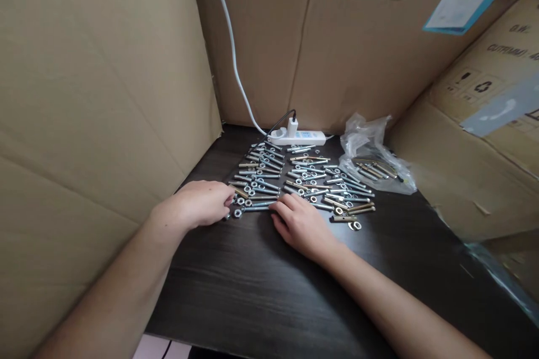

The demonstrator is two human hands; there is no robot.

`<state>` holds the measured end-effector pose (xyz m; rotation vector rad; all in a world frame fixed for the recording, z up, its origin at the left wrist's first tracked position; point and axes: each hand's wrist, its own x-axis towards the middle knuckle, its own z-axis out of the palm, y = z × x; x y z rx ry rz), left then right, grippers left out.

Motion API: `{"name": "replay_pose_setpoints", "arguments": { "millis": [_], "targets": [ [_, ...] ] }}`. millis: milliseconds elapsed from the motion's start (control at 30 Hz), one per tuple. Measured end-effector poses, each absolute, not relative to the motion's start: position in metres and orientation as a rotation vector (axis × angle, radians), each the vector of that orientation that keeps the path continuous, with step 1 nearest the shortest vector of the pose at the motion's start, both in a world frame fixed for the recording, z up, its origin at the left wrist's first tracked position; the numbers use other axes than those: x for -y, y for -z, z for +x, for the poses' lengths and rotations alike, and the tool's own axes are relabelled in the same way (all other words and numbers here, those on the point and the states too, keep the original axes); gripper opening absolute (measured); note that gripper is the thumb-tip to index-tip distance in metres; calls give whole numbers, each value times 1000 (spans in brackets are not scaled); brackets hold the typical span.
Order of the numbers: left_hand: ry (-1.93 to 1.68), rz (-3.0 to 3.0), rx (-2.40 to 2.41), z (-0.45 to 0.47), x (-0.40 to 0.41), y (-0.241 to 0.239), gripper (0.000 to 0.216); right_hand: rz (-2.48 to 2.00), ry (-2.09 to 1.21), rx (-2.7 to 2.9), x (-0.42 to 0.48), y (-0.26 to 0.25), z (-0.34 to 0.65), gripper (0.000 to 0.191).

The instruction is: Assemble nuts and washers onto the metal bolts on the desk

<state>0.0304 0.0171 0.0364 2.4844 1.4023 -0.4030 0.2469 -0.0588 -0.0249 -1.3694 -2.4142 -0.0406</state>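
My left hand (208, 202) is at the left near corner of the spread of hardware, its fingers curled in close together; I cannot tell whether they pinch anything. A nut (238, 213) lies just right of them on the dark surface (252, 297), beside the left end of the nearest bolt (257, 208). That bolt lies flat, pointing left to right, and its right end meets the fingertips of my right hand (302, 223). Those fingers are bent and near one another; I cannot tell if they grip the bolt or only rest against it.

Beyond my hands, more bolts, sleeves and washers run away in rough columns. On the right, a sleeve (343, 219) lies near a washer (357, 225). Farther right sits a clear bag (368, 137) with more pieces in it. At the far side is a white power strip (310, 137), with a box (261, 39) behind it.
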Motion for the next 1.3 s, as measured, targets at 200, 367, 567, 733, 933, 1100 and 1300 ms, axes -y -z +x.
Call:
{"name": "replay_pose_setpoints", "arguments": {
  "millis": [200, 367, 567, 733, 933, 1100, 1300],
  "targets": [
    [364, 2467, -1354, 29, -14, -37, 14, -1372, 49, 2439, 53, 25, 236, 15],
    [250, 2352, -1391, 10, -7, -37, 21, -1368, 23, 2437, 54, 27, 238, 16],
    [141, 2353, -1363, -5, -3, -14, 27, -1409, 17, 2472, 54, 25, 239, 17],
    [132, 2390, -1229, 10, 2, -14, 13, -1433, 25, 2491, 58, 24, 243, 18],
    [76, 2436, -1128, 30, 14, -30, 15, -1501, 97, 2440, 66, 16, 268, 15],
    [-130, 2453, -1056, 67, 6, -42, 14, -1470, 52, 2403, 76, 5, 292, 14],
    [-416, 2360, -854, 111, -10, -24, 13, -1451, -115, 2267, 83, 4, 314, 12]
  ]
}}
